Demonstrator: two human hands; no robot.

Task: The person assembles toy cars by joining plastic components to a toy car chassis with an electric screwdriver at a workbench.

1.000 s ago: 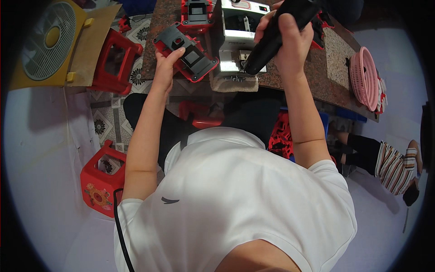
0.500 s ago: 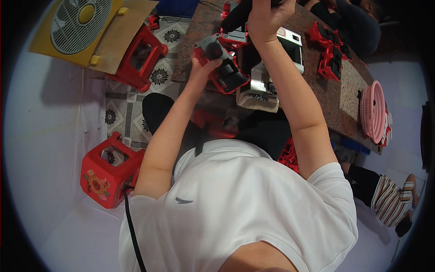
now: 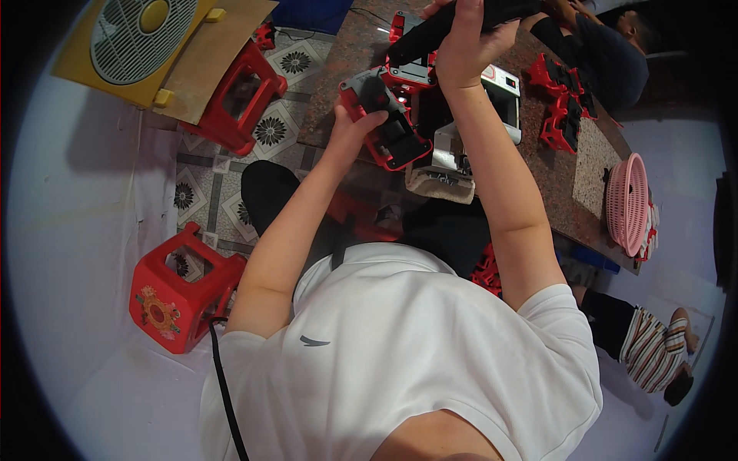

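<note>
My left hand [image 3: 357, 131] grips a red, grey and black plastic housing [image 3: 401, 137] by its left side, thumb lying over the top. The housing is held tilted above the near edge of the table. In my right hand [image 3: 465, 55] is a long black tool [image 3: 430, 34], fingers wrapped round it. Its lower left end hangs over another red and grey housing [image 3: 411, 73], which lies on the table just beyond. The exact kind of tool is too dark to make out.
Right of the housings stand a white machine [image 3: 503, 96] and a padded metal tray [image 3: 442, 184]. Red and black parts [image 3: 561, 107] and a pink basket [image 3: 626, 207] lie farther right. Red stools [image 3: 181, 296] and a yellow fan [image 3: 146, 46] are left; two people [image 3: 611, 73] are at right.
The whole view has shifted slightly, so the table sits lower in it. More of my right hand and the black tool shows. My left hand keeps its hold on the housing.
</note>
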